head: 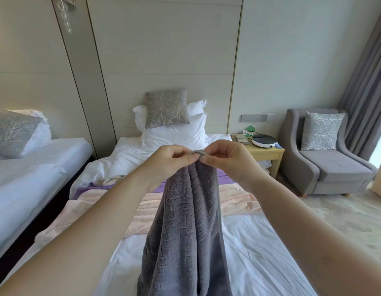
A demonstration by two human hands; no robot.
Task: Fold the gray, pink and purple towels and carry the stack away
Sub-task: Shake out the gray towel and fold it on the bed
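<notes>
Left hand and right hand each pinch the top edge of the gray towel, raised above the bed; it hangs toward the near edge. Pink towel and purple towel lie spread across the bed's middle. No legible writing.

A hotel bedroom: two single beds in white linen with matching patterned cushions; panelled headboard wall; bedside table; grey armchair; long curtains.
</notes>
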